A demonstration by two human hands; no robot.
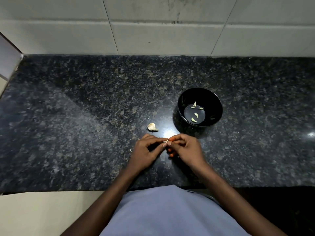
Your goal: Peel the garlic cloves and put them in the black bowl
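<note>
Pinching one garlic clove (165,141) betw. both hands: left hand (144,151) & right hand (185,149) fingertips curled on it, above counter (68,116). Black bowl (216,101) w/ five peeled cloves (196,115) just right. Garlic chunk (152,126) near left.

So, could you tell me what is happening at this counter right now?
A person is peeling garlic. Both hands, left and right, pinch a small clove between the fingertips just above the counter. The rest of the garlic bulb lies just beyond the hands. The black bowl to the right already holds five peeled cloves.
</note>
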